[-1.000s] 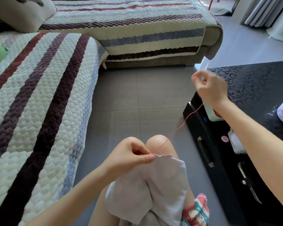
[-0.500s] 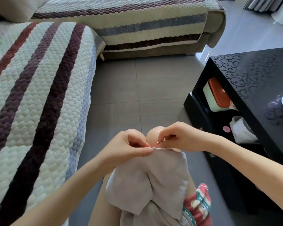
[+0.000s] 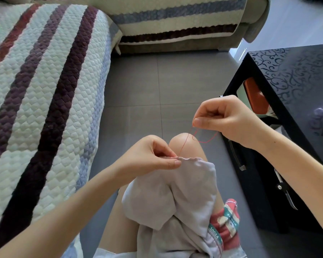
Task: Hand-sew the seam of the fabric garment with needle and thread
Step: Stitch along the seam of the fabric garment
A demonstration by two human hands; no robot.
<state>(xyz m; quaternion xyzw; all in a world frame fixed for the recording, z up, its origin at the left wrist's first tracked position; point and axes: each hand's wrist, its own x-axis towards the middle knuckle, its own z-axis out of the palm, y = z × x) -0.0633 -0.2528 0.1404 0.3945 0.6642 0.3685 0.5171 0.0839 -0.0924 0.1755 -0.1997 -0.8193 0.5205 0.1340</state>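
A pale lilac-grey garment [image 3: 177, 198] is draped over my knee. My left hand [image 3: 153, 157] pinches its top seam edge [image 3: 189, 159] between thumb and fingers. My right hand [image 3: 224, 120] is raised up and to the right of the seam, pinching the needle end of a red thread [image 3: 184, 144]; the needle itself is too small to make out. The thread runs from the seam up to my right fingertips and hangs in a loose loop [image 3: 205, 139] below that hand.
A black coffee table [image 3: 291, 75] with a scroll pattern stands close on the right, with containers on its lower shelf [image 3: 255, 97]. A striped quilted sofa [image 3: 45, 94] fills the left and back. Grey tiled floor [image 3: 157, 86] lies between. A red patterned cloth [image 3: 226, 222] sits by my thigh.
A second ago my right hand was far up with the thread taut. It then came down to the seam, and now it is lifting away up and right, drawing slack looped thread.
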